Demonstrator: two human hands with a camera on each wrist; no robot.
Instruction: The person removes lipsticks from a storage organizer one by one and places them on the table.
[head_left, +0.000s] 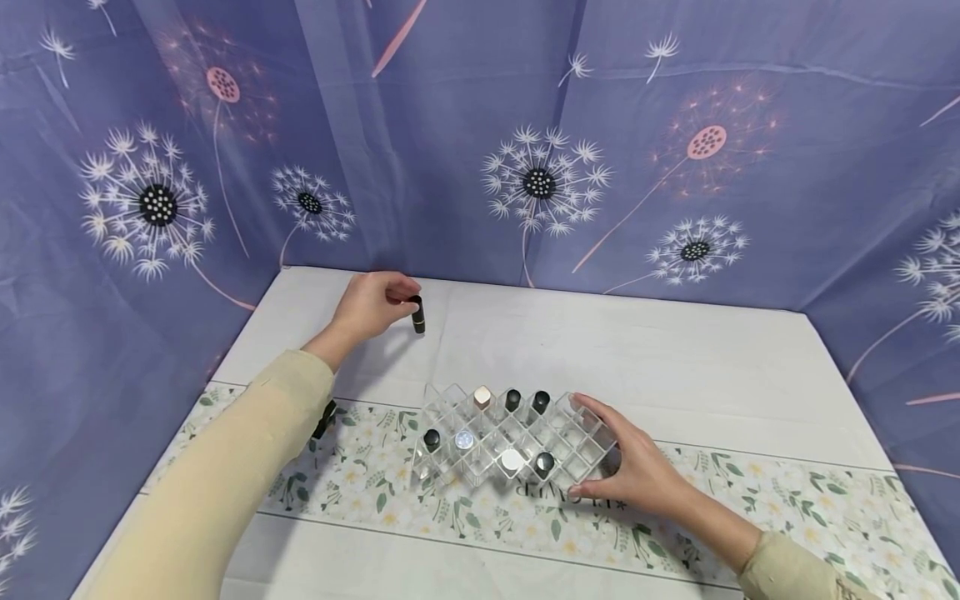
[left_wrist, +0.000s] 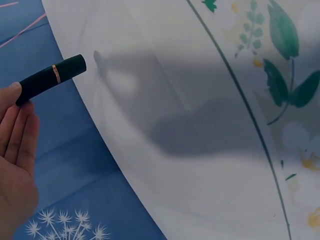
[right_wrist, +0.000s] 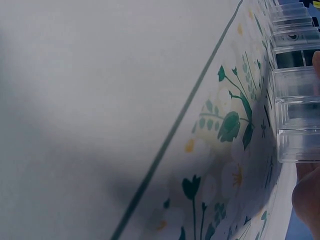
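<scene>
My left hand [head_left: 373,305] pinches a black lipstick tube [head_left: 418,317] between thumb and fingertips, over the far left part of the table. In the left wrist view, the lipstick's thin gold band [left_wrist: 56,74] shows, and the tube is held above the white cloth. At the middle of the table stands a clear lipstick organizer [head_left: 592,454] with diamond-shaped compartments. My right hand [head_left: 637,471] grips its right end, thumb at the near side and fingers at the far side. Several tubes stand in it, among them a gold-topped one [head_left: 482,397] and a white-topped one [head_left: 512,461].
A small dark object [head_left: 324,419] lies on the floral runner [head_left: 360,492], partly hidden by the left sleeve [head_left: 247,450]. White cloth [head_left: 675,350] covers the table. Purple dandelion-print curtains [head_left: 450,150] stand along the back and sides.
</scene>
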